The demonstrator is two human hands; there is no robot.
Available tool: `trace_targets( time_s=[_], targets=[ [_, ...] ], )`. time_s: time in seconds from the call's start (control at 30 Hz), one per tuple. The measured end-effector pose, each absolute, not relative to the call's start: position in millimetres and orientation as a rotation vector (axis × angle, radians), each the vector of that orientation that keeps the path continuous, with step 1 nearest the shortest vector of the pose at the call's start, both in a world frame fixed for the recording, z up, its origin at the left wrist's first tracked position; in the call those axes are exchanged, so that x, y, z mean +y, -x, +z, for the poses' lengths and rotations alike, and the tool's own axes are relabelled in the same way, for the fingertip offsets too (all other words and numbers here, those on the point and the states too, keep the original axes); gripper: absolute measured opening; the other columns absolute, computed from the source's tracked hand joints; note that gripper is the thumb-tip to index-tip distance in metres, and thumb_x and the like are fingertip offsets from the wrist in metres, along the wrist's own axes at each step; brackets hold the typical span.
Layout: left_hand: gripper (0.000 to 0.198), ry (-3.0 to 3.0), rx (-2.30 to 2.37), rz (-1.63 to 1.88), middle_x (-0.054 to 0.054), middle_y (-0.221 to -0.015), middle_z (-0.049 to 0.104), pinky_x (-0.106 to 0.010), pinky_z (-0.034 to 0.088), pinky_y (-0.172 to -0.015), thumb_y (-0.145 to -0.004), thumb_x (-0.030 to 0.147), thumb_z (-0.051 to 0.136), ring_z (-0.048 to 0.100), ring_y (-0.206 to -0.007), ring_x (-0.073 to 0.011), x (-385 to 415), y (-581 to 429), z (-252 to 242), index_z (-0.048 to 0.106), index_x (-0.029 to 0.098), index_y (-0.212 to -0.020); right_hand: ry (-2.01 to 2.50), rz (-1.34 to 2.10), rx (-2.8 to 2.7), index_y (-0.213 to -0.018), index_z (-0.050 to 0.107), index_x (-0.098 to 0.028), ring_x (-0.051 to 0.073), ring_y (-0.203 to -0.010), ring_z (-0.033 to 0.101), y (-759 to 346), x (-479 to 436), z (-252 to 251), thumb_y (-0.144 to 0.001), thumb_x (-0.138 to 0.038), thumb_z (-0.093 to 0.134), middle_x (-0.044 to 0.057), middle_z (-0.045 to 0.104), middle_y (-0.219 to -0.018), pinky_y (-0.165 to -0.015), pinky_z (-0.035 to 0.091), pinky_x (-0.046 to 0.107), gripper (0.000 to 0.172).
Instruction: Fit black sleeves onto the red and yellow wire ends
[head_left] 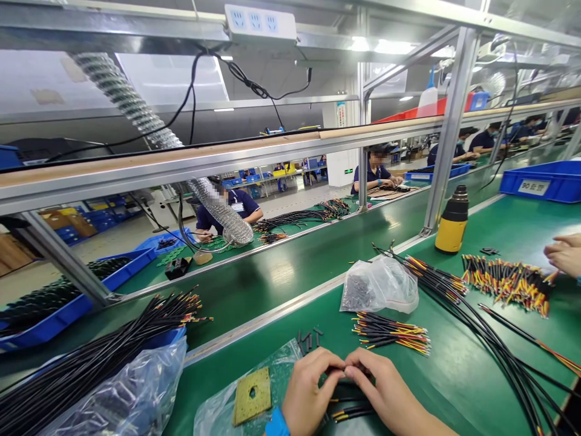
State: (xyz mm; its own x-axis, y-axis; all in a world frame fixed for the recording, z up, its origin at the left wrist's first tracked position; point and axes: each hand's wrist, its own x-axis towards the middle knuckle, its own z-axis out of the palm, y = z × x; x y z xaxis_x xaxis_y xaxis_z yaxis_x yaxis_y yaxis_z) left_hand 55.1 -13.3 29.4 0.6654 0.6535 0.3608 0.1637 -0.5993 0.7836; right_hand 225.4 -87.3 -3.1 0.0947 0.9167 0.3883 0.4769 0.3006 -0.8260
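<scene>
My left hand (305,387), with a blue band (276,422) at its wrist, is closed in a pinch. Its fingertips meet those of my right hand (385,387), which pinches too. Whatever lies between the fingertips is hidden. Under and between my hands are short black cables (351,414) with orange and yellow wire ends. Just beyond my left hand lie several small black tubes (310,339). A yellow sponge (252,395) with a hole rests on a clear plastic bag (213,418) to the left. Ahead of my right hand is a bundle of short cables (390,332).
A bag of small dark parts (379,284) stands beyond. Long black cables (481,327) curve down the right, near a yellow heat gun (451,221) and a cable pile (508,281). A co-worker's hand (565,254) is far right. More cables (91,357) lie left.
</scene>
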Motion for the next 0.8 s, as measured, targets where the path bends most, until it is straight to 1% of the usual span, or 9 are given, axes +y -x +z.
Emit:
trace_targets(
  time_s=[0.03, 0.1, 0.13, 0.17, 0.27, 0.33, 0.4, 0.6, 0.8],
  targets=[
    [0.015, -2.067, 0.657, 0.859, -0.003, -0.084, 0.076, -0.029, 0.05, -0.074, -0.086, 0.013, 0.071, 0.069, -0.08, -0.0222, -15.1, -56.3, 29.7, 0.077, 0.024, -0.092, 1.31, 0.658, -1.475, -0.083, 0.064, -0.023, 0.017, -0.067, 0.059, -224.7, -87.1, -1.3, -0.101, -0.048, 0.051, -0.001, 0.063, -0.072, -0.062, 0.046, 0.027, 0.034],
    [0.027, -1.851, 0.717, 0.921, -0.002, -0.085, 0.075, -0.028, 0.051, -0.076, -0.076, 0.008, 0.077, 0.069, -0.081, -0.0221, -18.6, -59.1, 32.0, 0.077, 0.025, -0.097, 1.242, 0.864, -1.344, -0.083, 0.063, -0.022, 0.016, -0.062, 0.054, -224.1, -87.2, 2.7, -0.098, -0.057, 0.055, -0.002, 0.058, -0.069, -0.056, 0.043, 0.025, 0.039],
    [0.029, -1.745, 0.721, 0.948, -0.001, -0.084, 0.074, -0.028, 0.051, -0.075, -0.072, 0.008, 0.08, 0.068, -0.081, -0.0221, -20.3, -60.5, 33.8, 0.078, 0.025, -0.096, 1.201, 0.933, -1.294, -0.084, 0.063, -0.021, 0.015, -0.061, 0.053, -224.2, -87.5, 4.6, -0.096, -0.06, 0.056, -0.002, 0.057, -0.069, -0.054, 0.042, 0.024, 0.041],
    [0.026, -1.666, 0.704, 0.969, -0.002, -0.083, 0.072, -0.028, 0.051, -0.074, -0.071, 0.01, 0.082, 0.067, -0.08, -0.022, -22.0, -61.5, 36.0, 0.079, 0.025, -0.092, 1.164, 0.974, -1.262, -0.086, 0.064, -0.021, 0.015, -0.061, 0.052, -224.5, -88.1, 6.5, -0.095, -0.061, 0.057, -0.003, 0.056, -0.069, -0.054, 0.041, 0.024, 0.042],
    [0.001, -1.64, 0.61, 1.002, -0.003, -0.078, 0.067, -0.029, 0.049, -0.069, -0.078, 0.024, 0.083, 0.064, -0.076, -0.0216, -27.0, -61.8, 42.6, 0.082, 0.024, -0.078, 1.112, 0.959, -1.281, -0.087, 0.067, -0.021, 0.016, -0.068, 0.054, -226.4, -91.1, 12.2, -0.095, -0.059, 0.06, -0.001, 0.059, -0.074, -0.062, 0.044, 0.025, 0.039],
    [0.003, -1.711, 0.593, 1.019, -0.004, -0.079, 0.068, -0.029, 0.049, -0.069, -0.082, 0.027, 0.081, 0.064, -0.076, -0.0216, -30.2, -59.7, 45.8, 0.084, 0.026, -0.082, 1.098, 0.912, -1.338, -0.088, 0.069, -0.022, 0.018, -0.075, 0.057, -228.0, -93.7, 16.6, -0.096, -0.057, 0.059, 0.0, 0.062, -0.079, -0.07, 0.046, 0.027, 0.037],
    [0.006, -1.798, 0.598, 1.028, -0.004, -0.081, 0.07, -0.029, 0.05, -0.069, -0.083, 0.026, 0.08, 0.065, -0.076, -0.0217, -32.9, -57.2, 47.6, 0.084, 0.029, -0.087, 1.07, 0.886, -1.388, -0.089, 0.07, -0.022, 0.019, -0.08, 0.058, -229.3, -96.0, 20.5, -0.097, -0.056, 0.058, 0.002, 0.063, -0.084, -0.075, 0.046, 0.029, 0.037],
    [0.008, -1.9, 0.592, 1.024, -0.004, -0.078, 0.07, -0.027, 0.053, -0.066, -0.081, 0.023, 0.082, 0.066, -0.072, -0.0206, -35.8, -56.2, 46.2, 0.084, 0.029, -0.086, 0.99, 0.97, -1.386, -0.082, 0.068, -0.022, 0.019, -0.077, 0.056, -228.6, -98.2, 22.7, -0.097, -0.06, 0.057, 0.001, 0.06, -0.08, -0.073, 0.043, 0.028, 0.042],
    [0.01, -1.898, 0.584, 1.024, -0.003, -0.077, 0.069, -0.029, 0.052, -0.066, -0.081, 0.021, 0.082, 0.065, -0.071, -0.0209, -36.5, -59.1, 45.5, 0.084, 0.029, -0.085, 0.958, 1.059, -1.345, -0.078, 0.067, -0.023, 0.019, -0.073, 0.051, -227.0, -97.0, 20.5, -0.094, -0.061, 0.06, -0.001, 0.055, -0.076, -0.071, 0.039, 0.029, 0.042]
  ],
)
